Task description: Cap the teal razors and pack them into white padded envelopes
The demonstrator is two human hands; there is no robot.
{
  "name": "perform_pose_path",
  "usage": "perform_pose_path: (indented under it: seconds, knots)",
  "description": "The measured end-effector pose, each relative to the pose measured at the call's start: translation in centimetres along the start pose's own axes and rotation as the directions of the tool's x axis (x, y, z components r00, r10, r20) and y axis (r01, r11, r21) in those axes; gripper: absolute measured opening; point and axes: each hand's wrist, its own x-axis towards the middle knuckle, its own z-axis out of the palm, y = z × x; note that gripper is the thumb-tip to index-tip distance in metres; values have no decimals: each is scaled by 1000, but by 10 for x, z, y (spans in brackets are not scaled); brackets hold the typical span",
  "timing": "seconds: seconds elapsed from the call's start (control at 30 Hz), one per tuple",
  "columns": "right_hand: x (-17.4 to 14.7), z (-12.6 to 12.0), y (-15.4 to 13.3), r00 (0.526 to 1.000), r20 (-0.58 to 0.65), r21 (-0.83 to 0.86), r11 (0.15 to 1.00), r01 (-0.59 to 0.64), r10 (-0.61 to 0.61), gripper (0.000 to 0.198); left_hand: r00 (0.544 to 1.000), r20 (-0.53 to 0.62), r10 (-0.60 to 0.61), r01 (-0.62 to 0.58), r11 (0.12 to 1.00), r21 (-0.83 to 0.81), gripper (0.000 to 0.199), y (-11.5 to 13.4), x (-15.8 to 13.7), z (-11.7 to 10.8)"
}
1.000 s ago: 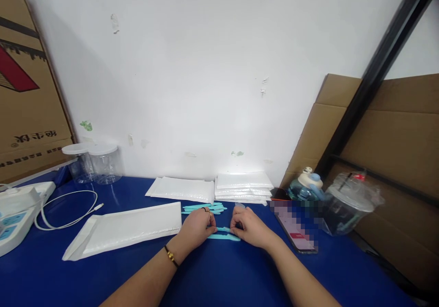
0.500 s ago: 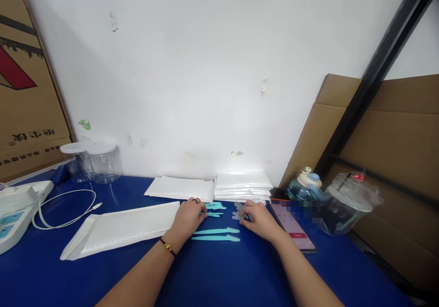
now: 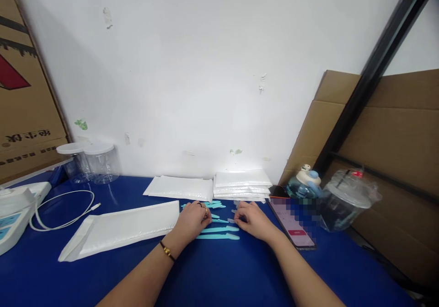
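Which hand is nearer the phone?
Right. The right hand is just to the left of the phone, apart from it. The left hand is farther left, at the turquoise sticks.

Two clear jars (image 3: 103,164) by wall (image 3: 188,69); white cable (image 3: 96,207) near power strip (image 3: 15,220); phone (image 3: 291,222) beside lidded cup (image 3: 346,201).

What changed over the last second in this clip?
The left hand and right hand let go of one teal eyebrow razor, now lying beside the nearest razor. The left reached the razor pile and came back nearer, apparently with a third razor; the right reached the clear pieces and now pinches one. The padded mailers and phone stayed put.
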Motion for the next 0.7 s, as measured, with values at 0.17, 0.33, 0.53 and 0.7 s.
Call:
perform_pose_path:
  seconds: [0.17, 0.33, 0.53, 0.7]
  knots:
    - [2, 3, -8, 1000, -3, 19, 1000, 25, -25, 11, 1000, 7, 3, -3, 999, -33, 15, 2, 1, 1]
    - [4, 6, -14, 997, 27, 53, 996, 67, -68, 10, 998, 35, 45, -42, 996, -80, 12, 7, 1, 7]
    - [-2, -5, 11, 994, -98, 14, 999, -46, 47, 17, 998, -41, -48, 46, 998, -48, 20, -16, 0, -9]
    - [-2, -2, 21, 988, -118, -90, 990, -109, 98, 13, 994, -17, -104, 105, 992, 67, 10, -33, -1, -19]
